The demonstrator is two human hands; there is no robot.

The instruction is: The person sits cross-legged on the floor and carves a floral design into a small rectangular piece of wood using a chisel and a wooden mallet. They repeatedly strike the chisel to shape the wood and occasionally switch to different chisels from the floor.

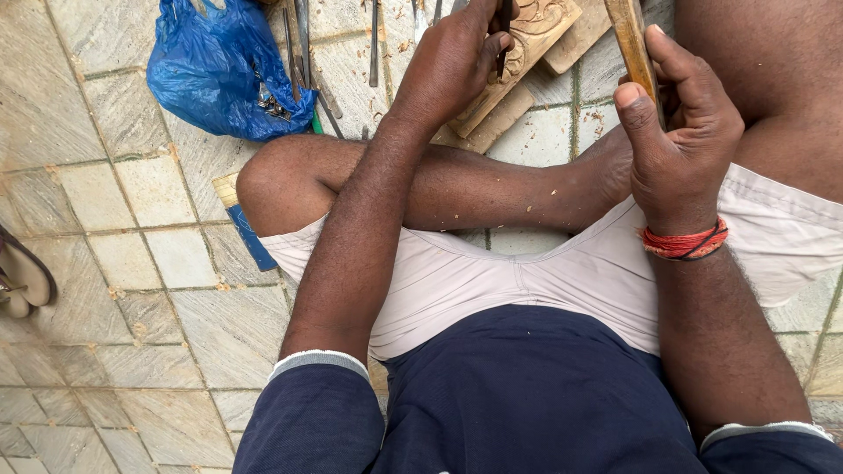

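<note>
Left hand (pixel 457 57) pinches thin dark metal chisel (pixel 505 39) on pale carved wood block (pixel 527 44), top edge of tiled floor (pixel 132 263). Right hand (pixel 676 132) fisted round wooden mallet handle (pixel 634 44). Block prob. stiff, light; grip by edges.

1. The left hand (pixel 457 53) is closed around a dark chisel (pixel 505 35) whose tip rests on a carved wooden block (pixel 527 39); that block fills the floor straight ahead of the person.
2. The right hand (pixel 676 132) grips a wooden mallet handle (pixel 632 39), held upright just right of the block, with only a narrow gap between them.
3. A crossed bare leg (pixel 439 184) lies across the lap and bars any low path between body and block.
4. Loose metal tools (pixel 307 53) and a blue plastic bag (pixel 224 70) crowd the floor at upper left.
5. Bare stone tiles (pixel 132 290) at left give open room, apart from a sandal (pixel 22 281) at the far left edge.
</note>
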